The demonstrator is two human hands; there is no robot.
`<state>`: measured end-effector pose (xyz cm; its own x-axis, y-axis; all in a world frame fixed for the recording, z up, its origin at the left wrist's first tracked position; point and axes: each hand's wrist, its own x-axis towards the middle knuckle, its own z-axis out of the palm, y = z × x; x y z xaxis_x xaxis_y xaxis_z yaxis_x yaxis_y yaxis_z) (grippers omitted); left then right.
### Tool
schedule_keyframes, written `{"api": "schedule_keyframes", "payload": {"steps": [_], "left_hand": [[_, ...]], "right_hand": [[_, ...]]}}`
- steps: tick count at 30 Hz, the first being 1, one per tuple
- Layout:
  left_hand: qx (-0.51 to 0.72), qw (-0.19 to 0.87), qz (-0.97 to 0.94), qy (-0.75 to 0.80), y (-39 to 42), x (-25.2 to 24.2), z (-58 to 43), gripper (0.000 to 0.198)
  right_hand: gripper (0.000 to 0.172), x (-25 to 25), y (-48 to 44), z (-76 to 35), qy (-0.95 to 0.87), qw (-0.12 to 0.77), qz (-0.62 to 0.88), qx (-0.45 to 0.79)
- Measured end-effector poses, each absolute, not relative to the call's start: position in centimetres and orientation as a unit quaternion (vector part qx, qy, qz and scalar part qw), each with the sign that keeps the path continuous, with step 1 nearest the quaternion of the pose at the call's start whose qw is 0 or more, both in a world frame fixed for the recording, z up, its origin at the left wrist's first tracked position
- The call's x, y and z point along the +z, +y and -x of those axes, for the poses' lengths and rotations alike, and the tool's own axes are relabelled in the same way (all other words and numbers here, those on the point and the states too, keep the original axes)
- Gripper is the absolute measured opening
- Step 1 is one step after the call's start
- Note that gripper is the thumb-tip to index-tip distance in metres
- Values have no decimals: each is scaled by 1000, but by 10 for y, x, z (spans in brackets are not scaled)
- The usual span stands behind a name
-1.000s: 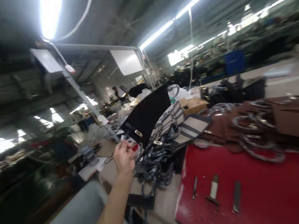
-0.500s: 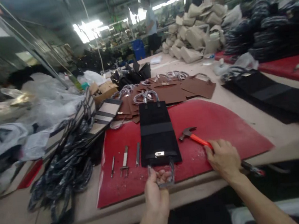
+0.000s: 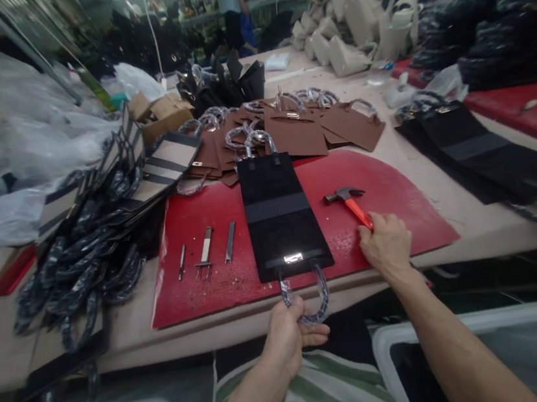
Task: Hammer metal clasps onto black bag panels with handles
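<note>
The left hand (image 3: 289, 335) has its thumb and part-curled fingers on the plastic-wrapped handle (image 3: 323, 298) of a black bag piece (image 3: 280, 235), the loop reaching over the table's (image 3: 487, 229) near edge. The piece lies flat across the middle of the red mat (image 3: 396, 205), metal clasp (image 3: 293, 258) towards the mat's near edge, far end by the brown bag pieces (image 3: 295, 138). The right hand (image 3: 387, 246), above the mat's near edge, has its fingers closed round the handle of a claw hammer (image 3: 361, 214); whether the hammer's head touches the mat is hard to tell. Towards the mat's left edge lie a thin rod (image 3: 182, 262), a pronged tool (image 3: 205, 256) and a flat bar (image 3: 230, 241).
</note>
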<state>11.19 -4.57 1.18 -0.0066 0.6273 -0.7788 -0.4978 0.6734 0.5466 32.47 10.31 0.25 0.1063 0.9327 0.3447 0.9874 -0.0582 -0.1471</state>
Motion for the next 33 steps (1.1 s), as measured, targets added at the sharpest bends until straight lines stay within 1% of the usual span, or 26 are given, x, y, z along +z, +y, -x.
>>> {"api": "schedule_keyframes", "payload": {"steps": [3, 6, 8, 10, 13, 16, 20, 23, 25, 27, 33], "left_hand": [[399, 709, -79, 576, -44, 7, -116, 31], [393, 716, -93, 569, -39, 7, -120, 25], [388, 722, -98, 564, -39, 7, -121, 27], [380, 733, -109, 554, -41, 5, -122, 35], [365, 744, -138, 542, -48, 2, -117, 52], [330, 729, -185, 570, -54, 4, -101, 58], [289, 671, -287, 620, -55, 19, -54, 57], [329, 582, -342, 661, -49, 36, -2, 55], [363, 515, -351, 693, -44, 46, 31, 56], [390, 471, -340, 714, -39, 52, 59, 57], [421, 401, -327, 745, -31, 49, 96, 53]], "right_hand": [[39, 9, 89, -307, -718, 235, 654, -41], [42, 14, 73, -279, -793, 269, 543, 58], [46, 15, 65, -261, -827, 254, 490, 110], [48, 14, 60, -247, -845, 226, 468, 130], [45, 11, 53, -238, -853, 205, 466, 119], [44, 6, 47, -239, -849, 209, 472, 112], [44, 0, 43, -245, -846, 217, 473, 117], [44, -4, 49, -253, -850, 225, 459, 129], [42, -6, 55, -259, -854, 227, 445, 141], [40, -6, 60, -265, -859, 225, 432, 159], [38, 0, 67, -276, -862, 227, 409, 196]]}}
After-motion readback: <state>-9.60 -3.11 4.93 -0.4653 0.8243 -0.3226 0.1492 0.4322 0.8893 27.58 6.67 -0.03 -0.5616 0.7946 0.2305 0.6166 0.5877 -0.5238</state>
